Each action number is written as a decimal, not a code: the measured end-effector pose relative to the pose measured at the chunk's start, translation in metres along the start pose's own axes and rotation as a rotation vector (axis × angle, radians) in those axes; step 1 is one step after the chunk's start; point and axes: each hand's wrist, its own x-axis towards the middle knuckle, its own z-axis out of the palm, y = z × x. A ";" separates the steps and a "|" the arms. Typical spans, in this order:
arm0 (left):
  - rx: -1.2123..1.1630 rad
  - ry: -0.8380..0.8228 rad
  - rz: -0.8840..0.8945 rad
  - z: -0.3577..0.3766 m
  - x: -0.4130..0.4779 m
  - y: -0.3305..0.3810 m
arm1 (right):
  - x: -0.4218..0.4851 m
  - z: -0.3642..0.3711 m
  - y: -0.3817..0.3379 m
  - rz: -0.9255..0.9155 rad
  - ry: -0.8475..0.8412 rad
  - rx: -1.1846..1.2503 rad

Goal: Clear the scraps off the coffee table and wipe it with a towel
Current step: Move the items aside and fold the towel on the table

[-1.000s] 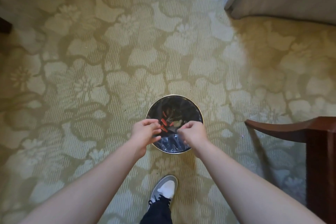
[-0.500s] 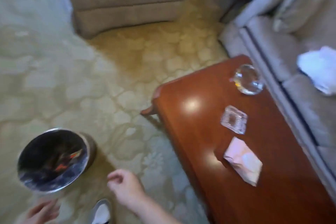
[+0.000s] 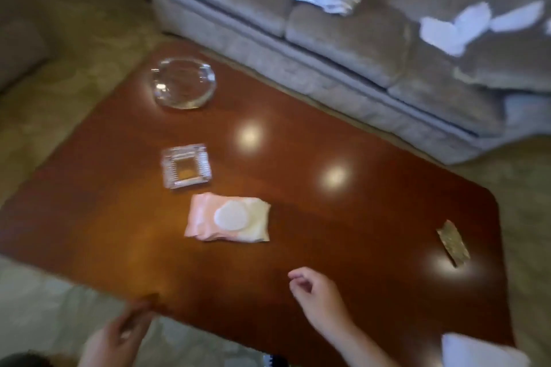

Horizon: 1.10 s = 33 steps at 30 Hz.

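Over the tabletop (image 3: pixel 357 232), now turned away from the bin, the right hand (image 3: pixel 320 295) and left hand (image 3: pixel 116 337) hang empty, fingers loosely curled. One scrap (image 3: pixel 453 244) lies near the right edge, probably next to clear. What looks like the towel (image 3: pixel 477 351) sits at the near corner.

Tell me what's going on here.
A person stands at the coffee table, both hands empty: the right hand hovers loosely curled over it, the left hand near its front edge. One wrapper scrap lies uncleared at the right end. A round glass ashtray, a square glass ashtray and a wipes pack sit there; a white cloth lies at the near right corner.
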 end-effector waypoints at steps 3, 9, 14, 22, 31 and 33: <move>0.464 0.101 0.272 0.059 0.020 0.100 | 0.009 -0.090 0.082 0.138 0.122 0.030; 1.182 -0.019 0.747 0.136 0.094 0.198 | 0.013 -0.197 0.261 0.405 0.456 -0.014; 1.500 -0.294 0.637 0.165 0.130 0.207 | 0.013 -0.220 0.321 0.524 0.462 0.005; 1.452 -0.263 0.533 0.180 0.122 0.225 | 0.027 -0.181 0.260 0.425 0.287 0.036; 1.005 -0.348 0.617 0.290 0.147 0.345 | 0.103 -0.101 0.076 0.095 0.165 0.260; 0.834 -0.443 0.571 0.292 0.148 0.359 | 0.127 -0.092 0.033 0.097 0.215 0.384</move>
